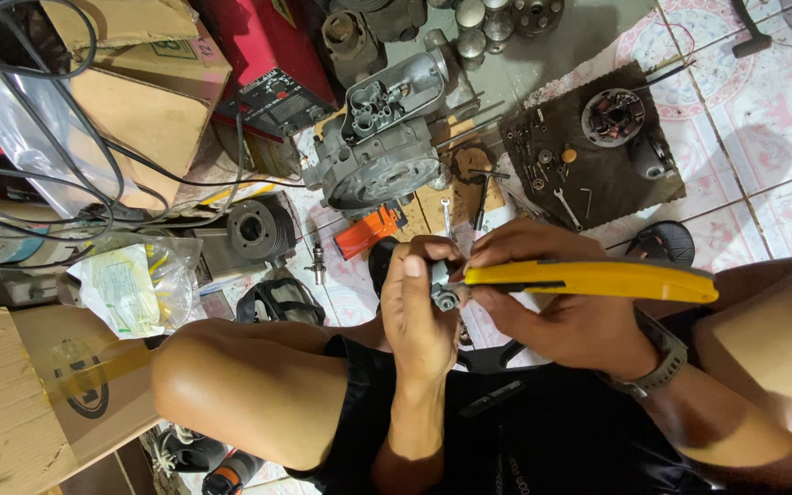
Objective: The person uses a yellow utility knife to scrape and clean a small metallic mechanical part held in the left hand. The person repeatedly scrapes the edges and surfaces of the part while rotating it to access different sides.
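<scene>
My left hand (419, 307) pinches a small grey metal part (444, 291) between thumb and fingers, just above my knees. My right hand (556, 307) grips a yellow utility knife (598, 278); its tip touches the grey part. A grey watch (660, 362) sits on my right wrist. I am seated low, with bare knees to either side of my hands. Beyond my hands an engine crankcase (379, 151) rests on the tiled floor.
A dark mat (611, 197) at upper right carries a stator (612, 117), a wrench and several small fasteners. A finned cylinder (254, 229), an orange tool (368, 231), cardboard boxes (20, 403), a plastic bag (135, 284), black cables and a red machine (272, 55) crowd the left.
</scene>
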